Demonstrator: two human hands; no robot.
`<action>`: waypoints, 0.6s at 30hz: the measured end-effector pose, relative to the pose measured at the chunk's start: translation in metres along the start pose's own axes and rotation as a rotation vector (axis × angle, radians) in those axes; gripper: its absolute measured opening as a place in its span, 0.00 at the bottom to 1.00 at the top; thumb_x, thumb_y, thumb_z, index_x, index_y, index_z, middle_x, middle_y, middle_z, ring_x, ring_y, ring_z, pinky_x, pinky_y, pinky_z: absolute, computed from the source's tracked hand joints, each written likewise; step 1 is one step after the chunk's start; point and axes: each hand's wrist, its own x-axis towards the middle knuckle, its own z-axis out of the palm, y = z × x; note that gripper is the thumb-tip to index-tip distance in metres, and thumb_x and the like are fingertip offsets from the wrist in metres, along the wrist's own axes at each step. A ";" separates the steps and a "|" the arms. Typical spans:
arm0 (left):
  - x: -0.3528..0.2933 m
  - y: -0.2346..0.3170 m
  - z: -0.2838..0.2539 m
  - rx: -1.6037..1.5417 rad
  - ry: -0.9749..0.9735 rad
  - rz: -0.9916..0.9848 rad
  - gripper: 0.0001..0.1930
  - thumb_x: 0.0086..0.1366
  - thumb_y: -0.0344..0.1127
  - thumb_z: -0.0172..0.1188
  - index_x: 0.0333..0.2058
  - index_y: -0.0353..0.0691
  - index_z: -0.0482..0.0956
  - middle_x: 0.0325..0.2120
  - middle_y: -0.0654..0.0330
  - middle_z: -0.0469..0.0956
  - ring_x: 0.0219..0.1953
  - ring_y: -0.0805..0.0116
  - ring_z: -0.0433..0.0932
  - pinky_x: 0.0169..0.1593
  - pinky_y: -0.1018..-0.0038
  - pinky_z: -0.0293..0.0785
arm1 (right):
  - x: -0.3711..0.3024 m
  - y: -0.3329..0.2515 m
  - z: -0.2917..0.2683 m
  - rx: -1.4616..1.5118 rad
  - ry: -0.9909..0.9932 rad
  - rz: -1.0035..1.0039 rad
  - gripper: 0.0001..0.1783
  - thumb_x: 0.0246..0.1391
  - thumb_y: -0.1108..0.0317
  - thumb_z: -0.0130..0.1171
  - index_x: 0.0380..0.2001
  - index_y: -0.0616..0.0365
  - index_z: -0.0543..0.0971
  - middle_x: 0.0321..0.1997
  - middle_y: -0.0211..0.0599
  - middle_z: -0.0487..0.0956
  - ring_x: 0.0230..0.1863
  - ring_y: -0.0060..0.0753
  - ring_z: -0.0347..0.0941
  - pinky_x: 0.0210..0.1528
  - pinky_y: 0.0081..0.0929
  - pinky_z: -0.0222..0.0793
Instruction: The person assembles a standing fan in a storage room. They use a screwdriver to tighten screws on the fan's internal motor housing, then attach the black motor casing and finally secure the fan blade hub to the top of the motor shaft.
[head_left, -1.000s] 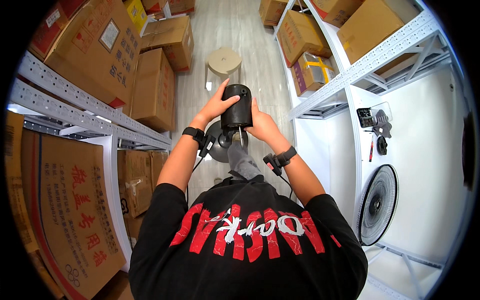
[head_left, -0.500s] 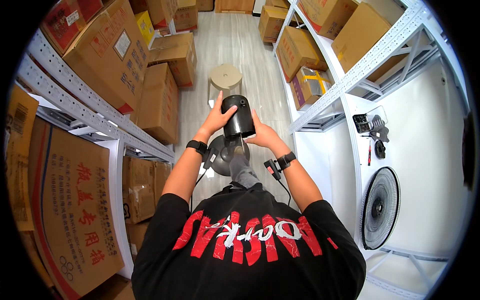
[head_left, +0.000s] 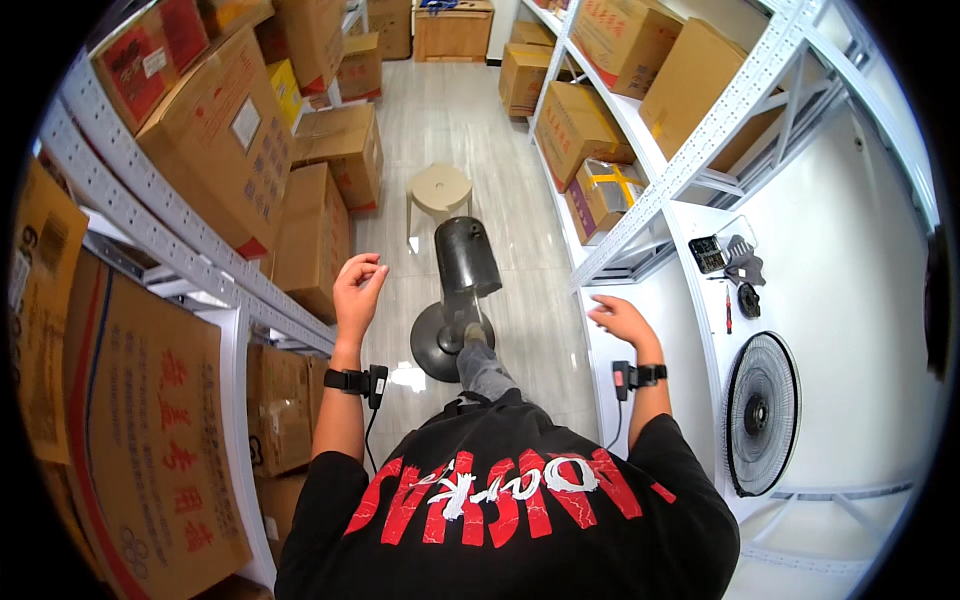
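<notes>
A black cylindrical fan motor housing (head_left: 467, 255) stands slightly tilted on its stand, above a round dark base (head_left: 430, 345) on the floor. To the left of the housing, my left hand (head_left: 358, 290) is raised with loosely bent fingers and holds nothing. Out to the right, beside the shelf, my right hand (head_left: 622, 318) has its fingers stretched inward and is empty too. Neither hand touches the housing. My foot (head_left: 475, 332) rests by the base, partly covering the pole.
A beige stool (head_left: 440, 188) stands beyond the fan. The right shelf holds a fan grille (head_left: 760, 415), a red-handled screwdriver (head_left: 729, 312), a round black part (head_left: 748, 300), a small black case (head_left: 706, 254) and a grey cloth-like item (head_left: 743, 266). Cardboard boxes (head_left: 315, 235) line the left.
Both hands have let go of the motor housing and moved apart, left and right. The housing stays up on its stand. The whole view has shifted slightly.
</notes>
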 end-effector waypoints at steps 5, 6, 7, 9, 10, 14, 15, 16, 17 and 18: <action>-0.023 0.074 0.012 0.004 0.099 0.155 0.03 0.58 0.23 0.68 0.28 0.32 0.82 0.32 0.57 0.83 0.38 0.66 0.81 0.44 0.73 0.76 | -0.072 0.045 -0.023 0.154 0.043 0.333 0.32 0.57 0.57 0.65 0.61 0.63 0.73 0.40 0.36 0.83 0.35 0.26 0.79 0.35 0.26 0.75; -0.024 0.090 0.012 0.012 0.089 0.185 0.03 0.57 0.23 0.68 0.28 0.32 0.82 0.32 0.57 0.83 0.38 0.66 0.81 0.43 0.73 0.75 | -0.080 0.049 -0.026 0.147 0.043 0.340 0.32 0.57 0.57 0.65 0.61 0.63 0.73 0.40 0.37 0.83 0.35 0.26 0.79 0.35 0.26 0.76; -0.026 0.097 0.012 0.003 0.088 0.204 0.03 0.57 0.23 0.68 0.27 0.32 0.82 0.32 0.57 0.83 0.38 0.66 0.81 0.43 0.73 0.75 | -0.085 0.048 -0.028 0.144 0.054 0.348 0.32 0.57 0.57 0.65 0.61 0.63 0.73 0.40 0.37 0.83 0.35 0.26 0.79 0.36 0.26 0.76; -0.034 0.109 0.015 -0.025 0.074 0.242 0.02 0.57 0.22 0.67 0.27 0.32 0.82 0.33 0.57 0.83 0.37 0.66 0.81 0.43 0.74 0.75 | -0.087 0.048 -0.028 0.133 0.026 0.318 0.32 0.58 0.57 0.64 0.61 0.63 0.73 0.40 0.37 0.83 0.35 0.26 0.79 0.36 0.26 0.76; -0.038 0.117 0.020 -0.029 0.065 0.249 0.02 0.57 0.22 0.67 0.27 0.32 0.82 0.33 0.57 0.83 0.38 0.66 0.81 0.44 0.74 0.75 | -0.092 0.051 -0.028 0.135 0.021 0.312 0.32 0.58 0.56 0.64 0.61 0.64 0.73 0.40 0.37 0.83 0.35 0.27 0.79 0.36 0.26 0.76; -0.046 0.146 0.058 -0.061 -0.006 0.279 0.02 0.57 0.21 0.67 0.28 0.32 0.82 0.33 0.57 0.83 0.38 0.67 0.81 0.44 0.74 0.75 | -0.117 0.074 -0.035 0.153 0.036 0.293 0.31 0.58 0.56 0.64 0.60 0.64 0.74 0.39 0.38 0.83 0.37 0.27 0.79 0.37 0.26 0.76; -0.046 0.153 0.071 -0.074 -0.033 0.290 0.02 0.57 0.21 0.66 0.27 0.32 0.82 0.33 0.57 0.83 0.38 0.67 0.81 0.44 0.74 0.75 | -0.126 0.080 -0.038 0.163 0.039 0.301 0.31 0.59 0.56 0.64 0.60 0.64 0.74 0.40 0.38 0.83 0.37 0.27 0.80 0.37 0.26 0.76; -0.045 0.162 0.086 -0.082 -0.075 0.291 0.02 0.58 0.21 0.66 0.28 0.31 0.82 0.33 0.56 0.83 0.38 0.67 0.81 0.44 0.74 0.75 | -0.137 0.087 -0.043 0.177 0.059 0.317 0.31 0.59 0.56 0.64 0.60 0.64 0.74 0.40 0.38 0.83 0.37 0.27 0.80 0.38 0.26 0.76; -0.046 0.172 0.103 -0.098 -0.130 0.297 0.02 0.58 0.21 0.65 0.28 0.31 0.81 0.34 0.56 0.83 0.38 0.67 0.80 0.45 0.75 0.75 | -0.145 0.101 -0.046 0.183 0.065 0.279 0.32 0.58 0.55 0.64 0.60 0.64 0.74 0.42 0.40 0.84 0.39 0.30 0.80 0.40 0.28 0.76; -0.045 0.177 0.118 -0.106 -0.202 0.248 0.02 0.59 0.20 0.65 0.27 0.30 0.81 0.35 0.55 0.83 0.39 0.67 0.80 0.45 0.74 0.74 | -0.152 0.118 -0.049 0.191 0.089 0.253 0.32 0.58 0.54 0.64 0.59 0.64 0.74 0.44 0.41 0.84 0.40 0.32 0.81 0.43 0.29 0.76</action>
